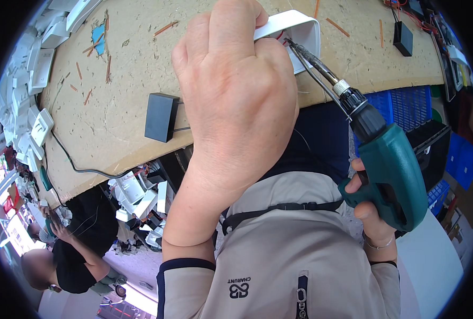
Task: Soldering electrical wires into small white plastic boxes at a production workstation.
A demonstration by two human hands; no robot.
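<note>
My left hand (235, 98) is closed on a white plastic housing (306, 26), its fingertips partly hidden behind the hand. A short red wire shows inside the housing. My right hand (374, 220) grips a green soldering gun (399, 165) with a black collar and a thin feed tube along its barrel. The gun's metal tip reaches into the open side of the housing, beside my left fingers. Left of my left wrist, a black rectangular box (161, 118) with a dark lead sits on the worn tabletop (125, 80).
Another small black box (403, 39) with leads lies at the far right. White plastic parts (39, 69) pile along the left edge. Brown sticks (166, 28) are scattered about. Blue crates (409, 105) stand below the right edge. A person (79, 266) works at lower left.
</note>
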